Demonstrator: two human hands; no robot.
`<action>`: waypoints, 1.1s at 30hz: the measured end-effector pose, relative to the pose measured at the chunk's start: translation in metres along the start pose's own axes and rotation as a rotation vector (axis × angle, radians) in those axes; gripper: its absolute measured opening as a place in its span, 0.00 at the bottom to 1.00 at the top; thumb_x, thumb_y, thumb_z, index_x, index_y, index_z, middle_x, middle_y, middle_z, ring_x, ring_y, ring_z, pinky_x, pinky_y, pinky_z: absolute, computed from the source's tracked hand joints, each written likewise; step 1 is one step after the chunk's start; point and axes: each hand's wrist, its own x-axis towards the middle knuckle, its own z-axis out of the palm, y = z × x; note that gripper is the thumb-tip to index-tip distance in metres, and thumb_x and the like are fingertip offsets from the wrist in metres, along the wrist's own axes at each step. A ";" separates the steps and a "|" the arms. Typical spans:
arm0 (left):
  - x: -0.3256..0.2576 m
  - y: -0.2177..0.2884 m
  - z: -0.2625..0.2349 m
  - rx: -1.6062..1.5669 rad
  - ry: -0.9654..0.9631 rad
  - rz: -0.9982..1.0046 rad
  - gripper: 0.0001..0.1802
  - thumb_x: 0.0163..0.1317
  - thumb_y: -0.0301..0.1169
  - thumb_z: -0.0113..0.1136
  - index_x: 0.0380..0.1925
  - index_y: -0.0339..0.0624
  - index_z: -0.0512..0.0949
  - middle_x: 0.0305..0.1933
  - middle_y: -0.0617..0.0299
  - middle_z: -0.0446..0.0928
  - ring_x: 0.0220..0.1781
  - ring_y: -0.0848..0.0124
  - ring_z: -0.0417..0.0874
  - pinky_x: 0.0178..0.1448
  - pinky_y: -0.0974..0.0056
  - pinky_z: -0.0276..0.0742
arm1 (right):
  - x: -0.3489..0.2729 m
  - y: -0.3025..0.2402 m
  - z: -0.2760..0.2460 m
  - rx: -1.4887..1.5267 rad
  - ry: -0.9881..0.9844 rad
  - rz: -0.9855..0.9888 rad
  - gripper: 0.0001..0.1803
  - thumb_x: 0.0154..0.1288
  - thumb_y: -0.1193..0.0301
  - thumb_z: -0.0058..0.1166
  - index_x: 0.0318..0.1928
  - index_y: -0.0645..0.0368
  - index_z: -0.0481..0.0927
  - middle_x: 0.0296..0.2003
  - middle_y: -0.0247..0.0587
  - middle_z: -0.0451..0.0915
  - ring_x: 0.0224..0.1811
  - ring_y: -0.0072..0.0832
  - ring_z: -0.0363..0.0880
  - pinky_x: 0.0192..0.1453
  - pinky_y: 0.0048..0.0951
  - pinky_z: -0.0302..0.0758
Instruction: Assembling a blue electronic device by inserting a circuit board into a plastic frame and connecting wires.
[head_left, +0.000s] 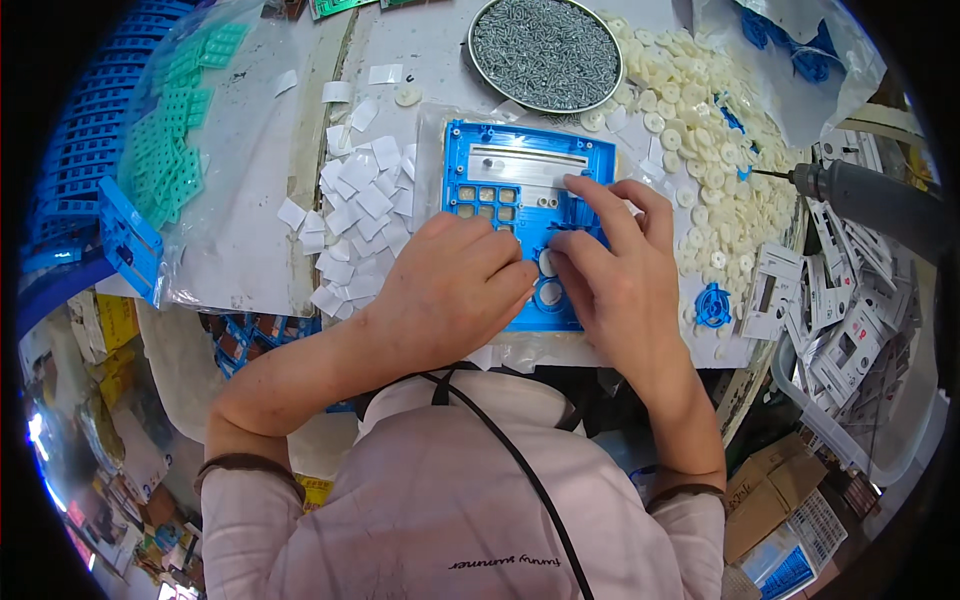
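Observation:
A blue plastic panel [600,152] lies face down on the work surface in front of me, with posts, a small grid of square openings and a clear strip [510,172] across its far part. My left hand [450,285] is closed over its near middle, fingers curled and tips together; what they pinch is hidden. My right hand [628,265] reaches over the right side with its fingers apart, tips on or just above the panel. Between the hands, a white disc [546,263] sits in the panel beside a blue ring [549,293].
A round tin of screws [545,55] stands beyond the panel. White square pieces [350,215] are heaped left, cream discs [700,130] right. A power screwdriver [870,195] juts in at right, above a bin of printed plates [850,340]. Green parts [175,150] lie far left.

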 end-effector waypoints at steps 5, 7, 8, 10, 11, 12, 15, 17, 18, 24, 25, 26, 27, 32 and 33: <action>-0.001 0.000 0.000 0.026 -0.006 0.001 0.10 0.55 0.27 0.69 0.38 0.43 0.81 0.37 0.61 0.76 0.37 0.61 0.77 0.43 0.56 0.70 | 0.012 -0.005 -0.012 -0.029 -0.084 -0.012 0.10 0.45 0.80 0.67 0.31 0.63 0.80 0.58 0.46 0.79 0.60 0.54 0.71 0.57 0.45 0.76; -0.001 0.000 0.001 0.051 -0.022 -0.002 0.11 0.55 0.28 0.69 0.38 0.44 0.81 0.37 0.61 0.76 0.37 0.61 0.77 0.43 0.56 0.70 | 0.015 -0.008 -0.008 -0.033 -0.068 -0.009 0.10 0.44 0.81 0.65 0.30 0.65 0.79 0.56 0.47 0.79 0.59 0.55 0.71 0.57 0.46 0.76; -0.002 0.000 0.001 0.049 -0.019 -0.002 0.11 0.55 0.27 0.69 0.38 0.44 0.81 0.36 0.61 0.76 0.37 0.61 0.77 0.43 0.56 0.70 | 0.016 -0.008 -0.006 -0.036 -0.061 -0.011 0.10 0.44 0.79 0.64 0.30 0.65 0.80 0.55 0.48 0.79 0.59 0.55 0.72 0.56 0.46 0.76; -0.001 0.000 0.000 0.045 -0.012 -0.002 0.11 0.54 0.27 0.69 0.39 0.44 0.81 0.36 0.62 0.75 0.37 0.61 0.77 0.43 0.56 0.70 | 0.018 -0.006 -0.001 -0.041 -0.047 -0.017 0.10 0.44 0.76 0.63 0.31 0.65 0.81 0.52 0.51 0.80 0.59 0.55 0.72 0.55 0.47 0.76; -0.002 0.000 0.001 0.042 -0.014 -0.002 0.11 0.54 0.28 0.69 0.38 0.44 0.82 0.36 0.62 0.75 0.37 0.61 0.77 0.43 0.56 0.70 | 0.019 -0.006 0.000 -0.046 -0.054 -0.010 0.10 0.44 0.77 0.63 0.31 0.65 0.81 0.52 0.50 0.79 0.59 0.55 0.72 0.55 0.47 0.75; -0.002 0.000 0.001 0.040 -0.016 -0.002 0.11 0.53 0.28 0.69 0.38 0.44 0.82 0.35 0.62 0.75 0.38 0.61 0.76 0.44 0.56 0.70 | 0.019 -0.005 -0.001 -0.051 -0.060 -0.003 0.10 0.45 0.77 0.63 0.32 0.65 0.81 0.52 0.50 0.79 0.59 0.55 0.72 0.55 0.47 0.75; -0.003 -0.002 0.002 0.035 -0.016 0.003 0.11 0.52 0.28 0.70 0.37 0.44 0.82 0.35 0.62 0.75 0.38 0.61 0.76 0.44 0.56 0.70 | 0.017 -0.005 -0.001 -0.074 -0.074 0.030 0.11 0.46 0.77 0.63 0.33 0.66 0.81 0.53 0.48 0.79 0.60 0.55 0.71 0.55 0.48 0.74; -0.003 -0.002 0.002 0.035 -0.020 -0.001 0.11 0.52 0.28 0.70 0.36 0.43 0.82 0.35 0.62 0.75 0.38 0.62 0.76 0.45 0.56 0.70 | 0.015 -0.007 0.001 -0.084 -0.070 0.050 0.12 0.46 0.77 0.63 0.34 0.65 0.81 0.54 0.47 0.78 0.60 0.54 0.70 0.55 0.49 0.73; -0.004 -0.003 0.002 0.035 -0.026 -0.003 0.10 0.52 0.28 0.70 0.35 0.43 0.82 0.35 0.62 0.75 0.38 0.62 0.77 0.45 0.56 0.70 | 0.014 -0.008 0.003 -0.088 -0.060 0.059 0.12 0.46 0.77 0.63 0.35 0.65 0.81 0.54 0.46 0.78 0.61 0.54 0.70 0.55 0.49 0.72; -0.003 -0.002 0.002 0.039 -0.032 -0.006 0.11 0.51 0.28 0.71 0.35 0.43 0.82 0.36 0.62 0.75 0.38 0.62 0.77 0.46 0.56 0.71 | 0.007 -0.012 0.010 -0.147 0.012 0.107 0.14 0.46 0.77 0.64 0.38 0.63 0.80 0.55 0.45 0.78 0.61 0.54 0.70 0.57 0.48 0.70; -0.003 -0.002 0.002 0.042 -0.030 -0.007 0.11 0.52 0.28 0.71 0.35 0.43 0.82 0.36 0.62 0.75 0.38 0.62 0.77 0.46 0.56 0.71 | 0.006 -0.012 0.010 -0.153 0.019 0.115 0.14 0.47 0.77 0.65 0.38 0.63 0.80 0.55 0.45 0.78 0.61 0.54 0.70 0.58 0.48 0.69; -0.003 -0.001 0.002 0.041 -0.026 -0.004 0.11 0.52 0.28 0.71 0.35 0.43 0.82 0.36 0.62 0.75 0.38 0.62 0.77 0.46 0.56 0.71 | 0.004 -0.011 0.010 -0.122 0.051 0.114 0.15 0.48 0.76 0.65 0.39 0.63 0.80 0.54 0.45 0.78 0.61 0.53 0.69 0.59 0.48 0.69; -0.003 -0.001 0.002 0.040 -0.022 0.000 0.11 0.52 0.28 0.71 0.35 0.43 0.81 0.36 0.62 0.75 0.38 0.61 0.77 0.45 0.56 0.71 | 0.000 -0.010 0.008 -0.091 0.083 0.114 0.15 0.48 0.76 0.66 0.39 0.63 0.80 0.54 0.45 0.78 0.61 0.53 0.69 0.59 0.48 0.69; -0.001 0.003 -0.003 0.049 -0.040 0.029 0.16 0.52 0.30 0.71 0.42 0.42 0.83 0.44 0.61 0.78 0.46 0.61 0.78 0.52 0.55 0.72 | -0.025 -0.016 -0.046 0.209 0.079 0.134 0.14 0.54 0.77 0.66 0.42 0.64 0.79 0.48 0.50 0.81 0.49 0.47 0.77 0.57 0.44 0.73; 0.001 0.004 -0.003 0.065 -0.023 0.055 0.18 0.53 0.32 0.71 0.44 0.42 0.83 0.47 0.61 0.78 0.49 0.61 0.78 0.55 0.53 0.71 | -0.039 -0.016 -0.065 0.366 0.075 0.184 0.13 0.56 0.78 0.64 0.42 0.66 0.79 0.47 0.52 0.82 0.45 0.43 0.80 0.57 0.44 0.74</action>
